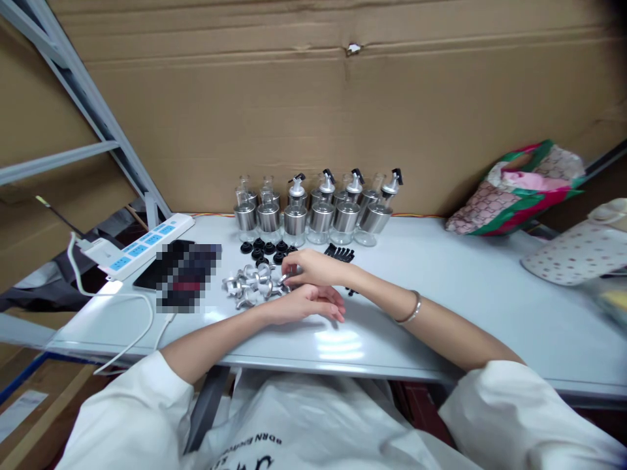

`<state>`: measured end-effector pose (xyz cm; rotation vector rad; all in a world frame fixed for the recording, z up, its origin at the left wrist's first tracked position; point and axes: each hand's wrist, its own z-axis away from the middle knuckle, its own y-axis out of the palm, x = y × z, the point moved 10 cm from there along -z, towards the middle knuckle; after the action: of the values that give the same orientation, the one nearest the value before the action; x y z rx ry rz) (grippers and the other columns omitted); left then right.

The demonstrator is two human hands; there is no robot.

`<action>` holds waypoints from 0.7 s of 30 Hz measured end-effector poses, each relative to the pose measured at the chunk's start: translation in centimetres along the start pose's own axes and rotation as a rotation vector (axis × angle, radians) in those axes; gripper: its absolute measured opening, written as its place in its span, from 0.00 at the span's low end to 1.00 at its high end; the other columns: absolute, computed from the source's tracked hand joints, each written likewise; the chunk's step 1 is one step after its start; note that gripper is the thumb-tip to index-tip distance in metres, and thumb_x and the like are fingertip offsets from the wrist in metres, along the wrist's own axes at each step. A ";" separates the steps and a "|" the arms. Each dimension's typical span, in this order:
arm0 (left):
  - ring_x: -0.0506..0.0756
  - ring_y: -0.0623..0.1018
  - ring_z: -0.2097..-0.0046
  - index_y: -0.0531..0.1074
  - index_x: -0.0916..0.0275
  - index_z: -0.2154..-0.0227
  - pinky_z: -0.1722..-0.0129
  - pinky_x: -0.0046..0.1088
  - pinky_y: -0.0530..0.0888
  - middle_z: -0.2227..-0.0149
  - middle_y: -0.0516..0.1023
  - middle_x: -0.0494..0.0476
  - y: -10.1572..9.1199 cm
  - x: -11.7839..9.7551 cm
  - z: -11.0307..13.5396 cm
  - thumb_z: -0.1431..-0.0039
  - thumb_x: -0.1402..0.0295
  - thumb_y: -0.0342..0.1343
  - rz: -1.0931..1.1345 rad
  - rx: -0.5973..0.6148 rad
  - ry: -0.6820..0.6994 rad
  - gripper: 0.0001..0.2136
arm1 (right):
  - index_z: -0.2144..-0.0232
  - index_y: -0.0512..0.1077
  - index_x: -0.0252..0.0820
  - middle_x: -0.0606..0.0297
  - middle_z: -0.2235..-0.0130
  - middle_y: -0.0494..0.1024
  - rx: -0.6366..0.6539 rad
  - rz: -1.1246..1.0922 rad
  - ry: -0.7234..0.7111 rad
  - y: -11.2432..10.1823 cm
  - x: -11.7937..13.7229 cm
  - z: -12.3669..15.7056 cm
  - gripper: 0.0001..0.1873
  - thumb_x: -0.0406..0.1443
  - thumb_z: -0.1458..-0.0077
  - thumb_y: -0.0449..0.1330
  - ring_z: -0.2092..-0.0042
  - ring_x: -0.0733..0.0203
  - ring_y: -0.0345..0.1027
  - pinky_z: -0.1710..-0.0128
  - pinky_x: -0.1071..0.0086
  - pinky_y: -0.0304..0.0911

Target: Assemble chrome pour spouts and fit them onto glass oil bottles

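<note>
My right hand (313, 266) reaches across from the right, its fingertips closed on a silver spout piece (283, 279) at the edge of a pile of similar silver spout pieces (252, 285). In front of it, my left hand (316, 302) crosses rightward with its fingers loosely apart and nothing visible in them. Black ring-shaped stoppers (259, 245) lie just behind the pile. A row of small black levers (339, 252) rests behind my right hand, which partly hides other black bits. Glass bottles with steel sleeves (295, 220) stand in rows at the back; several carry silver-and-black pourer tops (353, 184).
On the left of the white table (441, 287) are a power strip (151, 245), a dark phone (164, 264) partly pixelated, and a white cable (147, 313). A patterned bag (519, 192) and a dotted white item (573, 254) sit at right. Cardboard (343, 111) walls the back.
</note>
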<state>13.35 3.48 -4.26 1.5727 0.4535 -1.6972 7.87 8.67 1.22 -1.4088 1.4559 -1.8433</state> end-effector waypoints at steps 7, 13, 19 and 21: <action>0.52 0.77 0.63 0.70 0.67 0.67 0.56 0.35 0.70 0.65 0.74 0.57 0.1 0.2 -0.2 0.54 0.70 0.64 0.053 0.007 0.000 0.12 | 0.71 0.69 0.38 0.63 0.68 0.76 -0.224 -0.067 0.028 -3.0 -0.5 3.0 0.03 0.33 0.47 0.58 0.66 0.63 0.68 0.63 0.70 0.61; 0.53 0.78 0.64 0.60 0.60 0.58 0.57 0.39 0.71 0.57 0.71 0.57 -1.1 -0.5 0.2 0.56 0.62 0.67 0.303 -0.091 0.045 0.26 | 0.65 0.66 0.38 0.61 0.66 0.75 -0.454 -0.343 0.075 -5.6 -3.2 8.6 0.09 0.39 0.43 0.54 0.66 0.63 0.69 0.65 0.69 0.64; 0.50 0.77 0.68 0.60 0.62 0.60 0.62 0.32 0.72 0.64 0.72 0.53 -1.4 -0.4 0.1 0.53 0.60 0.64 0.271 -0.098 0.037 0.22 | 0.61 0.72 0.38 0.64 0.69 0.75 -0.264 -0.255 -0.014 -2.2 -1.5 8.7 0.11 0.37 0.42 0.53 0.70 0.65 0.66 0.67 0.71 0.63; 0.45 0.72 0.75 0.61 0.62 0.62 0.70 0.26 0.70 0.69 0.70 0.48 -2.1 -0.5 0.0 0.54 0.62 0.65 0.247 -0.167 0.061 0.21 | 0.56 0.71 0.39 0.61 0.65 0.73 -0.324 -0.147 -0.064 -2.4 -0.5 8.8 0.13 0.36 0.41 0.51 0.67 0.64 0.66 0.64 0.70 0.63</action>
<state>11.82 4.93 -4.27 1.4947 0.4028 -1.3924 16.35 5.73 2.68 -1.7516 1.7175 -1.6808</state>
